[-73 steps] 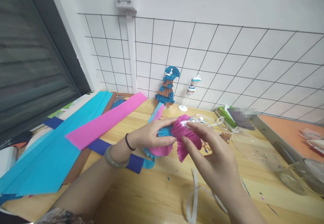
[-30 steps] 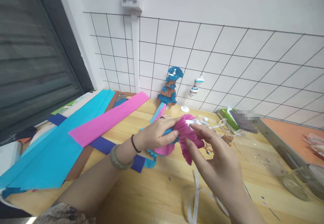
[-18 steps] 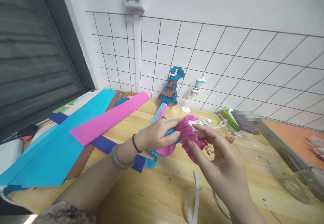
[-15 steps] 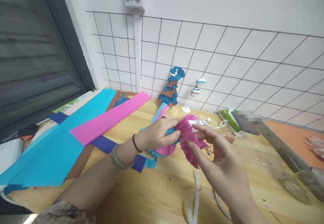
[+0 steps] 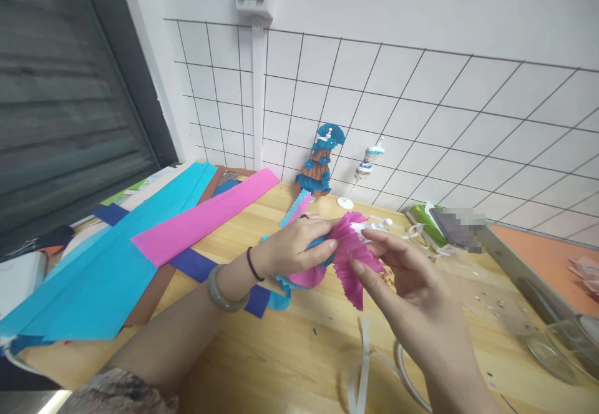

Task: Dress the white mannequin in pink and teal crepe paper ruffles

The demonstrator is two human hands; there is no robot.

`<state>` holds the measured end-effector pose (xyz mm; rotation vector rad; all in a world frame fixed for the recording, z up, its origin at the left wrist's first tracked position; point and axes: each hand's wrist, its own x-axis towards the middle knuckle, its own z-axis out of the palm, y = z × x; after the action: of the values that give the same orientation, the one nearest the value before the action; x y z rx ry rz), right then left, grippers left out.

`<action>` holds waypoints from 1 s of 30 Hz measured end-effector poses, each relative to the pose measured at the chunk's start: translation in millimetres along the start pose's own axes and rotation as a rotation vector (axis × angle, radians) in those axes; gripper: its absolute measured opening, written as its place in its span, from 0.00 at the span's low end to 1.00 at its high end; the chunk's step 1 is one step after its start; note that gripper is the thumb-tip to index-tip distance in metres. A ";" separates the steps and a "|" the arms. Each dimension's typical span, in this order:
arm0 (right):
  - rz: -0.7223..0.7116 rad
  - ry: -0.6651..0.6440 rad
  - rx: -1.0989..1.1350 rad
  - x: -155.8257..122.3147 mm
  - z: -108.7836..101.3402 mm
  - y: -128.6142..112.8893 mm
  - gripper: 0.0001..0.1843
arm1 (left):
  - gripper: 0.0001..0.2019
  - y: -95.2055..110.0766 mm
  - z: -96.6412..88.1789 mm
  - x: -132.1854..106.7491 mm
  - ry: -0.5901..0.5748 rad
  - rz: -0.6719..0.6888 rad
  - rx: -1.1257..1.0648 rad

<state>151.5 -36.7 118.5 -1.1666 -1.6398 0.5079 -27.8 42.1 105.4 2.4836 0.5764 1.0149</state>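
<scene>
Hands (image 5: 289,248) — two, on one ruffle (image 5: 347,251).

Just behind the left grip (image 5: 294,246), a thin black band (image 5: 253,264) circles the wrist (image 5: 241,273), plain and cord-like. Next to it, farther back from the grip, sits a thick, smooth bangle (image 5: 215,291), rounded and grey-green with a soft sheen. Farthest back, the forearm (image 5: 180,336) enters a loose, crumpled sleeve (image 5: 121,395), mottled in brown, grey and near-black. Behind the right grip (image 5: 423,286), the visible forearm is bare.
</scene>
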 end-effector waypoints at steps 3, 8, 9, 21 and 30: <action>-0.034 0.012 -0.045 0.0 0.9 1.5 0.19 | 0.12 1.8 -0.7 0.6 -0.007 0.021 0.006; -0.058 0.034 -0.102 -0.2 2.5 0.9 0.18 | 0.11 6.6 -2.1 1.6 -0.029 0.022 0.090; -0.059 0.037 -0.106 -0.1 2.6 0.5 0.17 | 0.12 7.4 -2.3 1.7 -0.035 0.018 0.105; -0.128 0.063 -0.203 -0.1 1.6 -2.5 0.18 | 0.17 5.8 2.9 1.0 -0.031 0.025 0.123; -0.174 0.101 -0.257 -0.4 1.0 -1.7 0.19 | 0.16 9.6 2.4 1.6 -0.044 0.031 0.202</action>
<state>149.9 -37.6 119.2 -1.1998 -1.7340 0.1277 -22.8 34.3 109.5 2.6913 0.6575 0.9529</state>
